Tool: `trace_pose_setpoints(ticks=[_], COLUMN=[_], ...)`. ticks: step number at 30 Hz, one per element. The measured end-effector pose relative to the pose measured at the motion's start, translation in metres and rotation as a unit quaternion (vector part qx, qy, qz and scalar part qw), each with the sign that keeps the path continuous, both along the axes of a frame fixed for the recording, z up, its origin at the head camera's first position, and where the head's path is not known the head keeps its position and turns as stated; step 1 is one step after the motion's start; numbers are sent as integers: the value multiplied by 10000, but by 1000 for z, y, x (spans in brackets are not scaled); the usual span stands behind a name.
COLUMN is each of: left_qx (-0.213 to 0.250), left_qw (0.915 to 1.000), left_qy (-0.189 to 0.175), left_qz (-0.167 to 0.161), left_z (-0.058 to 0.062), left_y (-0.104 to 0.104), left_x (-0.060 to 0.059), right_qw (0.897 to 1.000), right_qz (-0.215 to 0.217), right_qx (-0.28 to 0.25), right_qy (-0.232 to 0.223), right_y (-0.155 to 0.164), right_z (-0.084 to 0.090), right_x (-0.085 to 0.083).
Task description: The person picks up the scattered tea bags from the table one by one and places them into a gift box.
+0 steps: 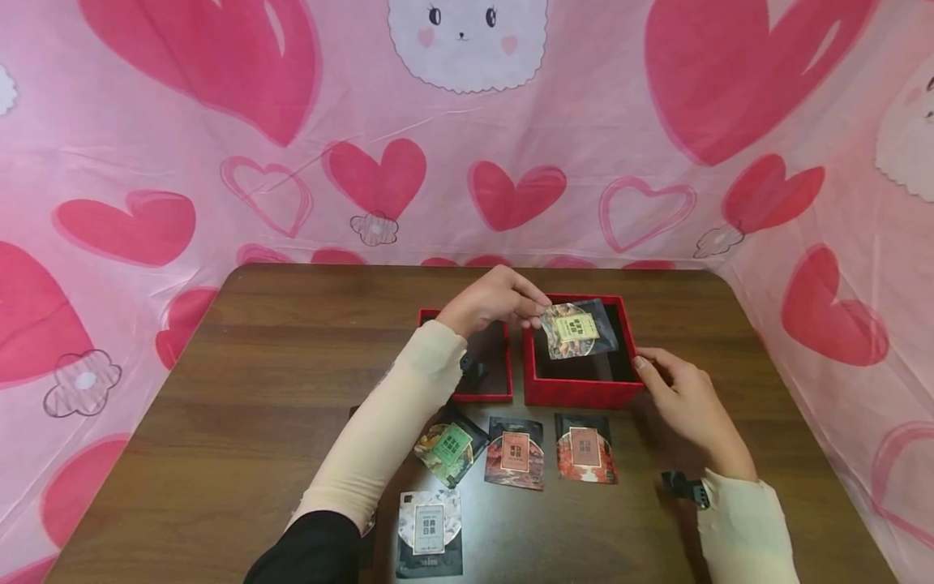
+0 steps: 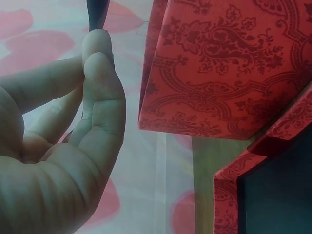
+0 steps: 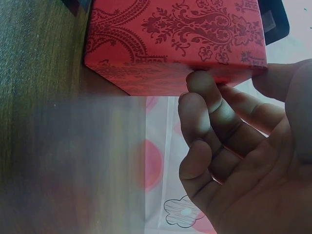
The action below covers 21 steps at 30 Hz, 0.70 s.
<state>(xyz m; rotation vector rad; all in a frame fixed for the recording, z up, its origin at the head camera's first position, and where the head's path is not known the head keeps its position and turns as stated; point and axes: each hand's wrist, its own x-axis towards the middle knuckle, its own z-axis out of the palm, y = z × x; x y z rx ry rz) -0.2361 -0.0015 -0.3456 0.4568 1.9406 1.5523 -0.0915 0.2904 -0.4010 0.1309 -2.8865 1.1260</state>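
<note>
My left hand (image 1: 490,302) pinches a packet (image 1: 580,328) by its corner, over the red box (image 1: 580,391) near the table's (image 1: 241,381) far edge. Right hand (image 1: 682,397), fingers loosely curled, touches the box's right front corner to steady it; 4 more packets (image 1: 514,454) lie toward the near edge.

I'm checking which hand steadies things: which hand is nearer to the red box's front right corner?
Right. The right hand has its fingertips at the red box, by that corner. The left hand is above the box's far left side, pinching a packet over the opening.
</note>
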Motion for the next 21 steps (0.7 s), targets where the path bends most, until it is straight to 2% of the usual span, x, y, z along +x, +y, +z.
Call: trace_pose_setpoints(ticks=[5, 12, 21], left_qx=[38, -22, -36], left_qw=[10000, 10000, 9998], left_qy=[38, 32, 158], left_qz=[-48, 85, 91], left_z=[0, -2, 1], left_y=[2, -3, -11], left_x=[-1, -2, 0], right_qw=[9997, 10000, 9999], right_qz=[-18, 25, 9], right_qx=[-51, -27, -58], right_qy=[-227, 47, -94], right_y=[0, -1, -1], right_z=[1, 0, -1], right_x=[0, -1, 0])
